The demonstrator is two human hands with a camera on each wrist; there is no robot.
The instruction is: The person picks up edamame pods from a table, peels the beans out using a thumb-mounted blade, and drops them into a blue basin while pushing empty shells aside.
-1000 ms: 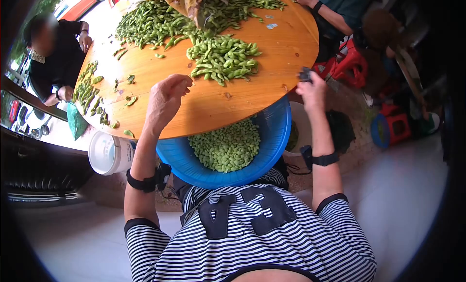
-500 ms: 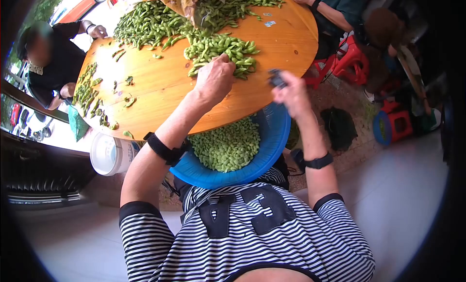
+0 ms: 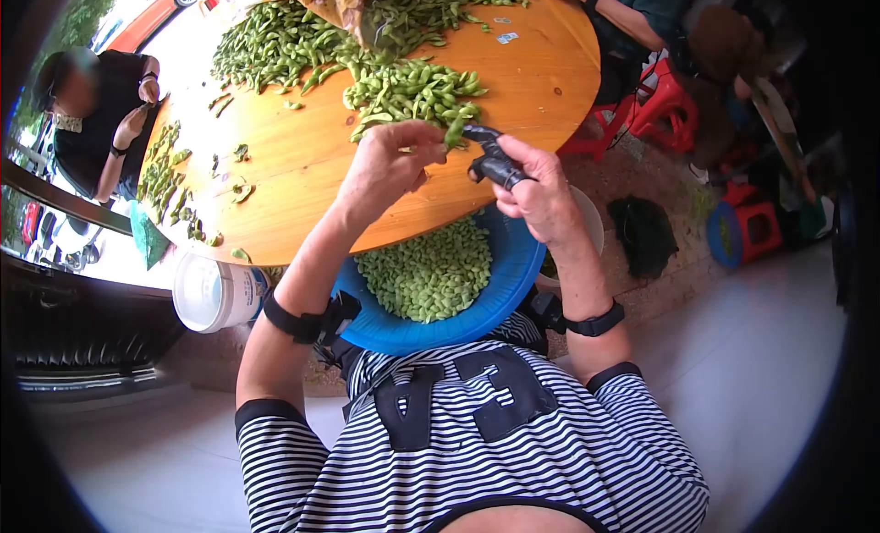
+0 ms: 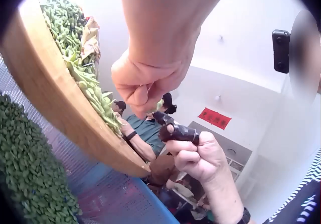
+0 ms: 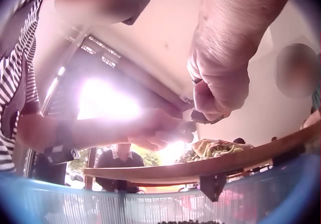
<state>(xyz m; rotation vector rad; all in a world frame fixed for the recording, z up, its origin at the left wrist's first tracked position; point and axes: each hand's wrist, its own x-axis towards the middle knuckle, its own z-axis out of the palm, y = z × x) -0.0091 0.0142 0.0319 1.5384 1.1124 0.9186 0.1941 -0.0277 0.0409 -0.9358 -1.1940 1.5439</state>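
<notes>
My left hand (image 3: 390,166) pinches a green soybean pod (image 3: 455,131) between its fingertips, above the near side of the wooden table (image 3: 527,102). Facing it, my right hand (image 3: 541,194) has its forefinger and thumb in black coverings (image 3: 500,169), the two parted. The black forefinger tip comes right up to the pod. In the left wrist view the other fingers of the right hand (image 4: 200,161) are curled in. Just beyond the hands lies a small heap of pods (image 3: 412,93). Below them a blue basin (image 3: 522,249) holds shelled green beans (image 3: 426,272).
A larger pod pile (image 3: 275,43) and a crumpled bag (image 3: 335,6) cover the far side. Loose pods (image 3: 165,162) lie along the left edge. A white bucket (image 3: 197,293) stands at left, red stools (image 3: 665,111) at right. One person (image 3: 96,120) sits across to the left.
My left hand moves right to the small heap, then draws back toward me with a pod. My right hand swings left and inward to meet it.
</notes>
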